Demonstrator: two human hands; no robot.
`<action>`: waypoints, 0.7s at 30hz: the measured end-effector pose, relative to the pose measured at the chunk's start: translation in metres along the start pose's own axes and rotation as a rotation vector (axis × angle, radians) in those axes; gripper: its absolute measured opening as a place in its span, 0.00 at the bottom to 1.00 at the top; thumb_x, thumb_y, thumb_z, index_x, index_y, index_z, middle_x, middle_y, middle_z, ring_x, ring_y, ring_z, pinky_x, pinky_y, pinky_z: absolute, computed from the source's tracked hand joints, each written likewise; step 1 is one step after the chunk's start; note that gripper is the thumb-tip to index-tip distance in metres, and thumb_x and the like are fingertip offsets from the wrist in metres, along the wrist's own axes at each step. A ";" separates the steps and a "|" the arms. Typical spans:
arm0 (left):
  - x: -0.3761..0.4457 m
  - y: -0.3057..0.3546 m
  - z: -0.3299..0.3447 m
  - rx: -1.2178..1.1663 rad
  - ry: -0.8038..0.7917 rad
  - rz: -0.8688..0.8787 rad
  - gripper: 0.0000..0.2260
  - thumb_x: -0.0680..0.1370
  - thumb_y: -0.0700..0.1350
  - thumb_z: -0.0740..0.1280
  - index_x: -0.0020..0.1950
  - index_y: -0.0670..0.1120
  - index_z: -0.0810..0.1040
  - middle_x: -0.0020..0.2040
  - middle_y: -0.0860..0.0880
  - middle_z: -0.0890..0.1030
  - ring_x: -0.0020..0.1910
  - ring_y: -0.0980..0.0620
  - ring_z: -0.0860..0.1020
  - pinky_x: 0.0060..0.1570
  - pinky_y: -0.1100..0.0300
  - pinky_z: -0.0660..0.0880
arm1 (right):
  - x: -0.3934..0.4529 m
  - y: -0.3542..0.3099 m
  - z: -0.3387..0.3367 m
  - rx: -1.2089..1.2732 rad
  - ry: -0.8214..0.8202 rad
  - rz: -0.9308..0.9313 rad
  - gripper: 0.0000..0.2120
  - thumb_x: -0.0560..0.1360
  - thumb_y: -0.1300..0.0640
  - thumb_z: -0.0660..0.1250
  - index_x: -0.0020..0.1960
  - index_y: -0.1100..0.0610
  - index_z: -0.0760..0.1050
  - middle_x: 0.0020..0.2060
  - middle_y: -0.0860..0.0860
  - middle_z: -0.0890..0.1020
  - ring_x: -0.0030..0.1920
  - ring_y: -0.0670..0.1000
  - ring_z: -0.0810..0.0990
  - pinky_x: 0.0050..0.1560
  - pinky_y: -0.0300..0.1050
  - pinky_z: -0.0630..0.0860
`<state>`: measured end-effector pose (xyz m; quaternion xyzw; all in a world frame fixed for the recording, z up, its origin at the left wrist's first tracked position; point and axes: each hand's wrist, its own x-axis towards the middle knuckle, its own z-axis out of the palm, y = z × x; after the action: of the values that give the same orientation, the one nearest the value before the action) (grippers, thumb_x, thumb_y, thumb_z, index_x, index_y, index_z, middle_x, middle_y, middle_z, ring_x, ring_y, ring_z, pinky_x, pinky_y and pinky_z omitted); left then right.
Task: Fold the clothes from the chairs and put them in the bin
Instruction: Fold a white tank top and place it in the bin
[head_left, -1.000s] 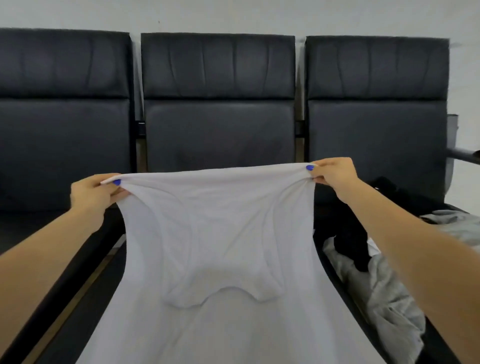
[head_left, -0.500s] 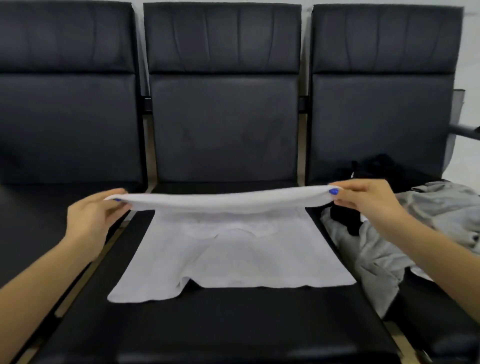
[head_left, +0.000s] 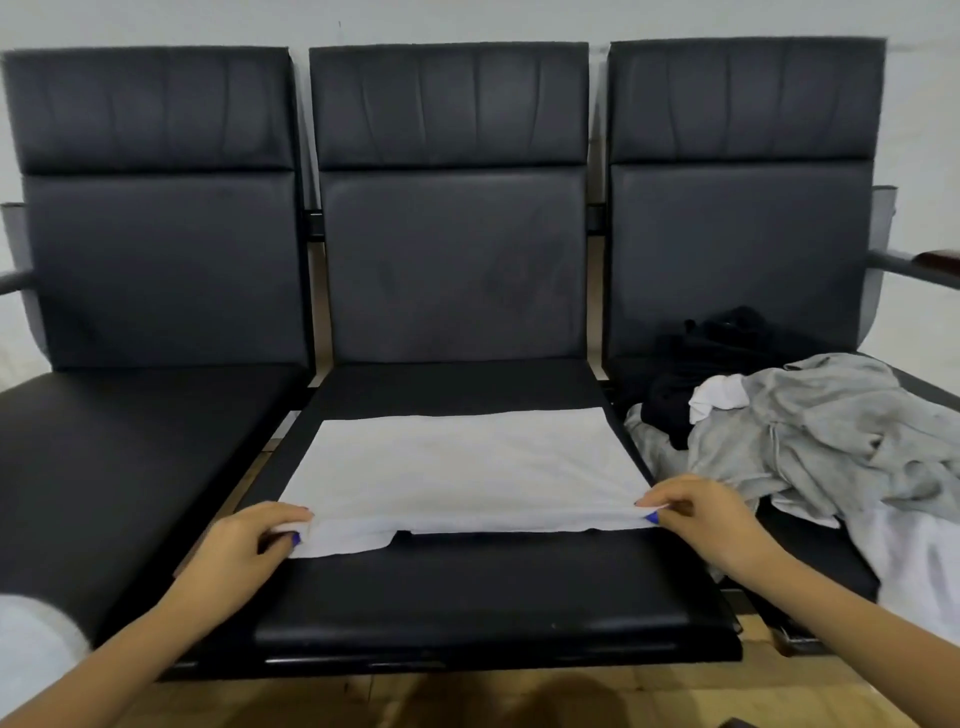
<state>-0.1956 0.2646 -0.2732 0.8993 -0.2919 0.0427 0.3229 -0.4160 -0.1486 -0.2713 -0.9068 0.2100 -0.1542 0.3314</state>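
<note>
Mid-fold on the shirt (head_left: 457, 462), flat on the middle seat (head_left: 467, 597): left hand (head_left: 249, 545) pinching its near-left corner at 7 o'clock, right hand (head_left: 696, 514) pinching the near-right at 5. Next, probably: let go, smooth, then fold crosswise. No bin in view; unfolded pile (head_left: 810, 431) waiting at 3 o'clock.

Both bare forearms are reaching forward from the lower corners, palms turned down. The left hand (head_left: 239, 545) is pinching the near left corner of the white garment (head_left: 457, 462) between thumb and curled fingers. The right hand (head_left: 701, 519) is pinching the near right corner likewise, its thumb tucked under the cloth edge just beside its fingertips.
</note>
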 end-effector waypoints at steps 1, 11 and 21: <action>0.002 -0.001 0.001 0.035 -0.003 0.026 0.15 0.72 0.30 0.70 0.51 0.49 0.83 0.50 0.54 0.82 0.52 0.52 0.80 0.58 0.60 0.72 | 0.001 0.001 0.001 -0.062 -0.007 -0.020 0.15 0.74 0.70 0.67 0.44 0.50 0.81 0.46 0.48 0.80 0.48 0.47 0.80 0.52 0.32 0.74; 0.009 -0.005 -0.004 -0.004 -0.051 -0.024 0.21 0.72 0.27 0.67 0.50 0.53 0.79 0.50 0.52 0.80 0.52 0.53 0.75 0.54 0.68 0.67 | 0.010 -0.003 -0.002 -0.260 -0.008 -0.103 0.13 0.73 0.72 0.65 0.45 0.55 0.80 0.38 0.46 0.72 0.36 0.39 0.70 0.41 0.25 0.67; 0.006 -0.018 -0.006 0.221 0.024 0.301 0.38 0.57 0.20 0.73 0.38 0.66 0.73 0.36 0.61 0.74 0.36 0.57 0.70 0.45 0.77 0.65 | -0.001 0.005 -0.032 -0.398 -0.090 -0.072 0.24 0.70 0.72 0.66 0.34 0.43 0.67 0.37 0.42 0.70 0.36 0.39 0.70 0.37 0.30 0.67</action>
<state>-0.1803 0.2763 -0.2770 0.8748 -0.4129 0.1331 0.2156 -0.4316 -0.1686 -0.2515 -0.9673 0.1888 -0.0808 0.1488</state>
